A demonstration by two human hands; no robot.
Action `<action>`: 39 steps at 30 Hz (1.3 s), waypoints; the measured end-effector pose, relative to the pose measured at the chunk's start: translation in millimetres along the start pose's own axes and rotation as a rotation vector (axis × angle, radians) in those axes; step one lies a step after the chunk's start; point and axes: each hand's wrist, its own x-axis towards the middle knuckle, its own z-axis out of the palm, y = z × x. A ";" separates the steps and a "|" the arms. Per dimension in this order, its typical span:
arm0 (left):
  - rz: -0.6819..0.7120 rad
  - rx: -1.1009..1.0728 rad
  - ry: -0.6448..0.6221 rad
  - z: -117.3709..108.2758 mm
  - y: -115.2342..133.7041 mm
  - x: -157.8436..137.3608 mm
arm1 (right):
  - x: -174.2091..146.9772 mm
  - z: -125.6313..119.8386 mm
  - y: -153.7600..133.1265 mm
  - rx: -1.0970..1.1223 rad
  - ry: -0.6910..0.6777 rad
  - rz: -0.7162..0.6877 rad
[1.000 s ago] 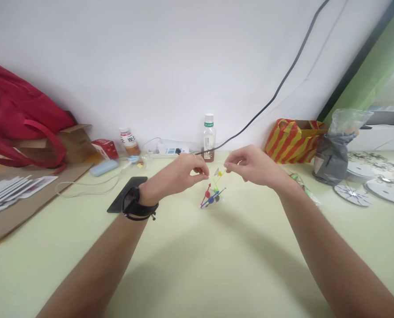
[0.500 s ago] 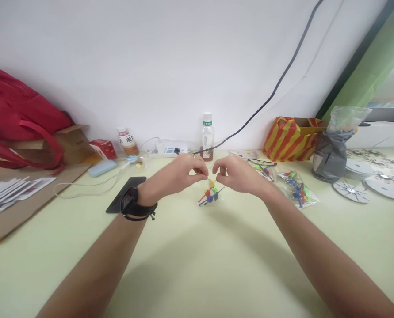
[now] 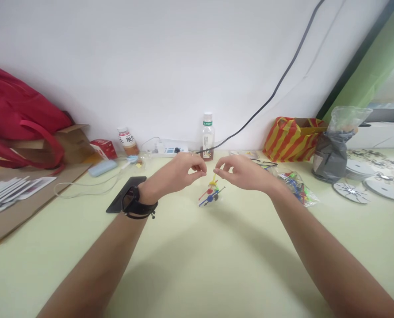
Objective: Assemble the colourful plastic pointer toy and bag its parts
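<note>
My right hand (image 3: 241, 173) is closed in a pinch, its fingertips at the top of a small yellow plastic piece (image 3: 213, 180). That piece stands upright over a little cluster of coloured plastic toy parts. In the cluster a blue stick-like part (image 3: 211, 197) lies in front, with a red part (image 3: 210, 191) behind it and some green beside it. My left hand (image 3: 183, 171) hovers just left of the yellow piece, thumb and fingers closed together; whether anything small is between them I cannot make out. A dark watch is on the left wrist.
Clear bags of coloured parts (image 3: 298, 187) lie to the right. A drink bottle (image 3: 208, 139) stands behind the hands, near a black cable (image 3: 250, 120). On the left are a dark phone (image 3: 115, 204) and cardboard (image 3: 7, 221); far right, white discs (image 3: 351, 192) and a grey bag (image 3: 329, 157).
The right hand has shifted slightly, and the yellow piece now stands up between its fingertips and the cluster. The left hand has barely moved.
</note>
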 end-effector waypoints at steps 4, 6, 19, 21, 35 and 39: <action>-0.043 0.022 0.100 -8.9 0.3 -1.9 | -4.3 -7.7 0.7 0.058 0.019 -0.111; -0.045 0.033 0.159 -14.8 4.5 -2.8 | -3.4 -6.4 1.3 0.067 0.088 -0.176; -0.284 -0.226 0.176 7.1 -32.7 -4.1 | 5.4 8.3 0.8 0.060 0.375 -0.284; -0.306 -0.386 0.097 27.6 -46.7 -6.1 | 6.5 9.3 2.7 0.067 0.440 -0.284; -0.412 -0.846 0.040 89.2 -63.8 -12.4 | 18.4 23.1 43.3 0.312 0.353 -0.108; -0.353 -0.855 0.044 84.7 -58.6 -10.0 | 22.0 37.1 60.4 0.610 -0.060 -0.063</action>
